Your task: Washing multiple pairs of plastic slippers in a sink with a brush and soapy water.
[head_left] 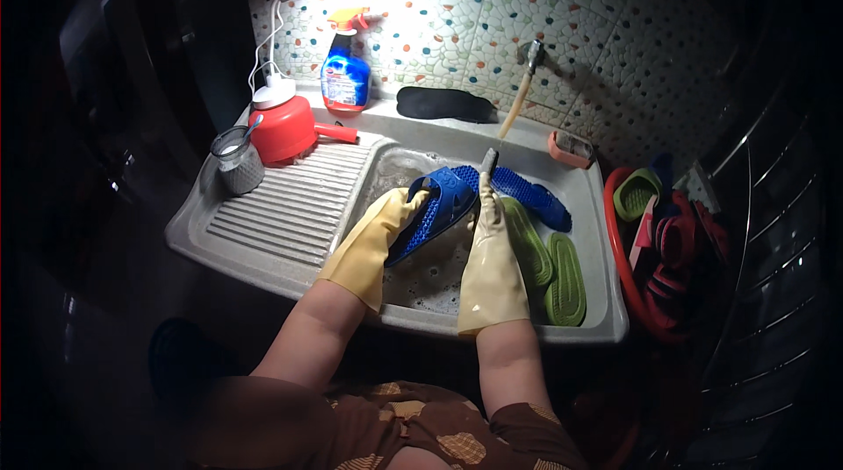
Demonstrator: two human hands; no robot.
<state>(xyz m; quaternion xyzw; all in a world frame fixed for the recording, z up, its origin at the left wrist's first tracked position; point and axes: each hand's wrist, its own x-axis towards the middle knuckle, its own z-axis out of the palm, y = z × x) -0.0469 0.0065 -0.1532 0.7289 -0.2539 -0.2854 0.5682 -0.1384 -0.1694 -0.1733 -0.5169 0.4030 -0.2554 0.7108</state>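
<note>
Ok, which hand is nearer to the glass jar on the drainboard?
Left. The gloved left hand, gripping a blue slipper, is to the right of the glass jar; the gloved right hand is farther right, on the slipper's other side.

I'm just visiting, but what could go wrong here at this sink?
The blue slipper in the gloved left hand looks wet, so it might slip and splash into the sink. The jar stands close to the drainboard's left edge; a bump could tip it off. The spray bottle stands upright on the back ledge and could topple if knocked.
</note>
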